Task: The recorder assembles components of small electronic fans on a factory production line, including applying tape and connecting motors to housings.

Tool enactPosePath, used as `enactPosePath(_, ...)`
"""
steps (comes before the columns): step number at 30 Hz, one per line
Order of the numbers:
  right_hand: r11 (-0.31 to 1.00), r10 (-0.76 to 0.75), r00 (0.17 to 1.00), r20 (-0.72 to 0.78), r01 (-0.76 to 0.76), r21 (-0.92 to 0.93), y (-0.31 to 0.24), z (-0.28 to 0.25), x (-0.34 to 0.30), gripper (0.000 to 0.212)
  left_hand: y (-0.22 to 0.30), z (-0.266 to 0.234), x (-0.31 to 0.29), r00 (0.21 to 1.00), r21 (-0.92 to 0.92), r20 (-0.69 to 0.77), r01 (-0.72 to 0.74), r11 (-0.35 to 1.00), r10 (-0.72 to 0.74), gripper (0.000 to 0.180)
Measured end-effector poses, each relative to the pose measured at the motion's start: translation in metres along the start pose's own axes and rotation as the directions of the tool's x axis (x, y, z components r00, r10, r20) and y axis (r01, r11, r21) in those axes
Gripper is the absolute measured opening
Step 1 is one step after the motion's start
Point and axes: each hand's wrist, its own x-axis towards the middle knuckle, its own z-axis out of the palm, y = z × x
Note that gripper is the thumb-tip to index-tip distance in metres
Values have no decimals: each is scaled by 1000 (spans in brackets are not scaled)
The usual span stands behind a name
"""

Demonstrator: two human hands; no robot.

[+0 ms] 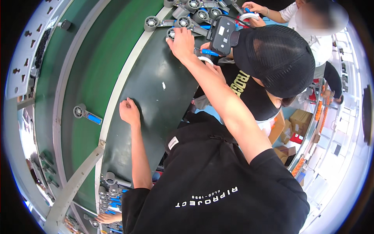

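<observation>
My right hand (182, 43) reaches to the far end of the dark work surface (161, 93). Its fingers and thumb close around a grey part with a round spoked hub (171, 33), at the near edge of a pile of similar parts (200, 15). Another grey part with a round hub (151, 23) lies left of that hand across the metal rail. My left hand (130, 112) rests curled on the work surface near the rail, its fingers bent inward; whatever they may hold is hidden. A small white scrap (163, 85) lies between my hands.
Left of the rail (124, 80) runs a green conveyor belt (83, 74), carrying a grey part with a blue strip (86, 113). A co-worker in a black cap (276, 58) sits close on my right. More grey parts (113, 195) and another person's hand (109, 217) are at lower left.
</observation>
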Motion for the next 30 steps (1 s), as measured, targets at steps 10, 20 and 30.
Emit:
enactPosePath(10, 935, 131, 980, 149, -72, -348, 5, 24, 15, 66, 1, 0, -1, 998, 11, 7, -62, 998, 61, 31)
enactPosePath(20, 974, 134, 954, 267, -77, -214, -4, 5, 26, 59, 3, 6, -1, 999, 31, 42, -13, 999, 11, 33)
enactPosePath(30, 958, 82, 974, 213, -136, 254, -12, -3, 25, 65, 6, 10, 1, 999, 109, 36, -7, 994, 3, 34)
